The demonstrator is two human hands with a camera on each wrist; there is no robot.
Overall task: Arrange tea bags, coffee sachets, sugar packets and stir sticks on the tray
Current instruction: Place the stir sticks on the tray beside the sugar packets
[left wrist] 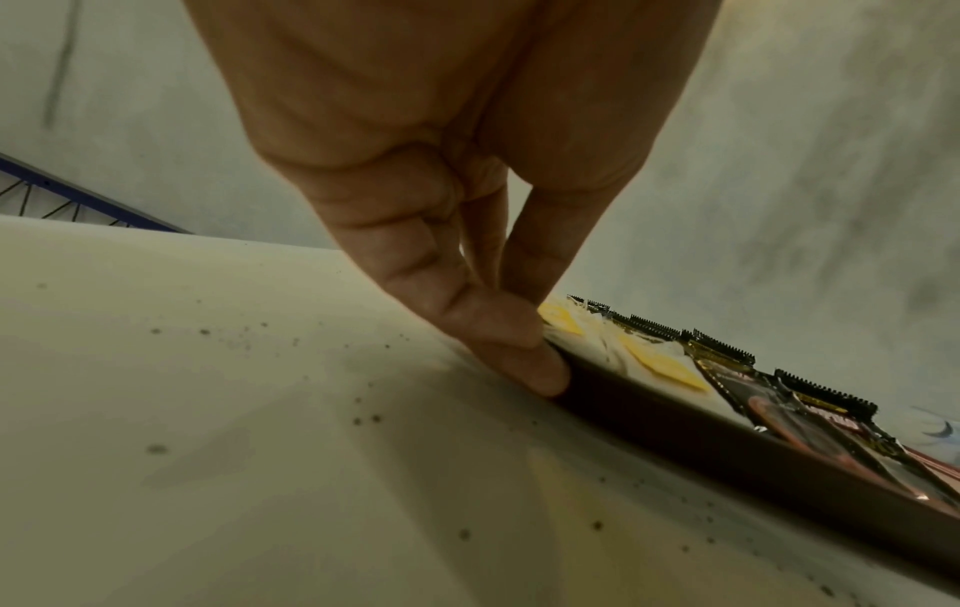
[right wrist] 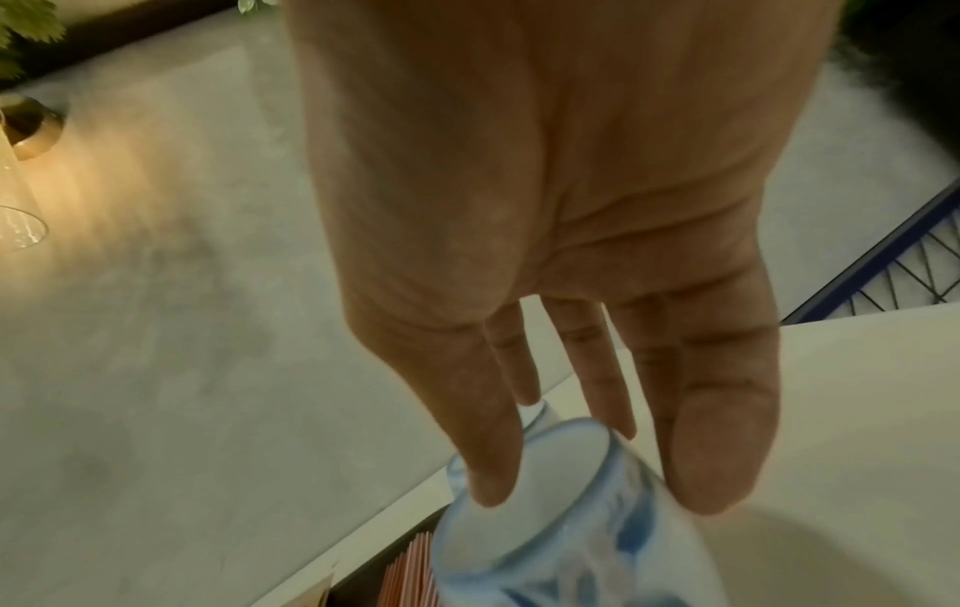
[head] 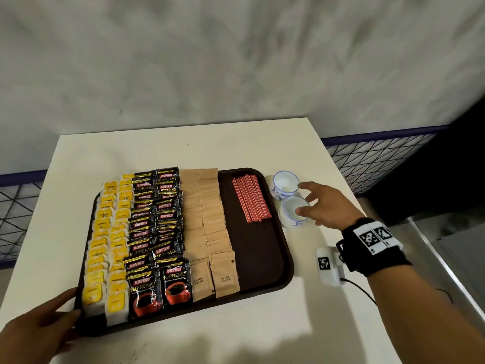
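Note:
A dark brown tray (head: 252, 248) lies on the white table. It holds rows of yellow tea bags (head: 105, 232), black coffee sachets (head: 157, 227), brown sugar packets (head: 207, 219) and a bundle of red stir sticks (head: 250, 198). My left hand (head: 70, 303) rests with straight fingers against the tray's near-left corner; in the left wrist view its fingertips (left wrist: 530, 369) touch the tray rim (left wrist: 727, 451). My right hand (head: 305, 199) hovers with spread fingers over the near blue-and-white cup (head: 292, 214), thumb at its rim. In the right wrist view, the thumb and a finger flank that cup (right wrist: 571, 534).
A second blue-and-white cup (head: 283, 186) stands just behind the near one, right of the tray. The white table (head: 183, 148) has bare surface behind and in front of the tray. A blue mesh railing (head: 372, 156) and a grey wall lie beyond; a metal ledge runs at right.

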